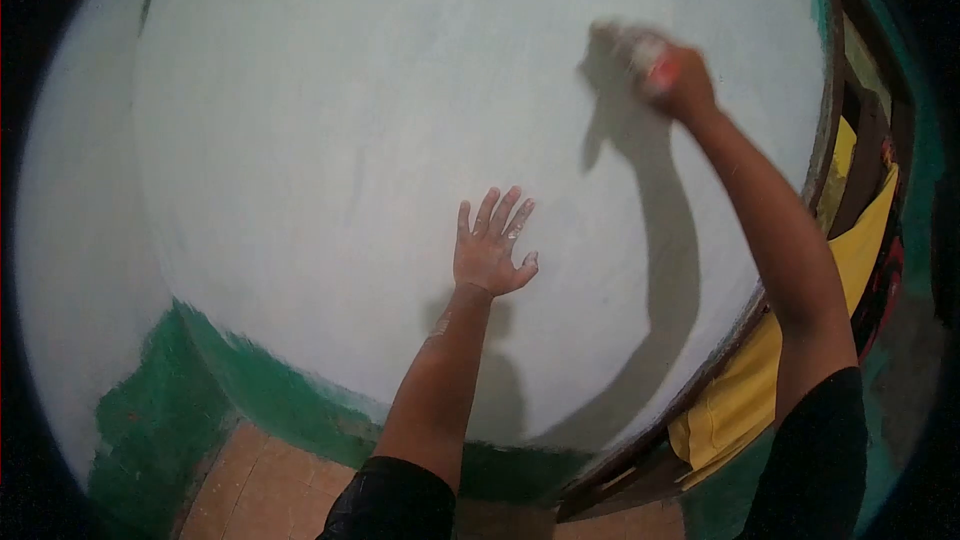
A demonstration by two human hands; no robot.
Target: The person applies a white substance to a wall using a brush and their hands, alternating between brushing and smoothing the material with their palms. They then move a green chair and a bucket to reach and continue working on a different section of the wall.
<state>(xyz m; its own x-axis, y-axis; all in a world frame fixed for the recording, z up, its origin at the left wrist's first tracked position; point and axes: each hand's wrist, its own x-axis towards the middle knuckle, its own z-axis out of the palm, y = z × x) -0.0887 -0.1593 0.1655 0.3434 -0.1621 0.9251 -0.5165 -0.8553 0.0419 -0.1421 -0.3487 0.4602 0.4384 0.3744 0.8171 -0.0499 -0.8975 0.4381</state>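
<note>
My left hand (492,242) lies flat against a pale, whitish wall (330,140), fingers spread, holding nothing. My right hand (672,75) is raised high on the same wall and closed around a small whitish object with a red part (647,52), blurred by motion; it looks like a sanding block or pad pressed to the surface. The arm's shadow falls on the wall just to the left of it. Both sleeves are black.
The wall's bottom strip is painted green (290,395), and a tan tiled floor (260,490) shows below. A dark wooden frame (830,140) borders the wall on the right, with yellow cloth (745,390) hanging behind it. A second pale wall meets at the left corner.
</note>
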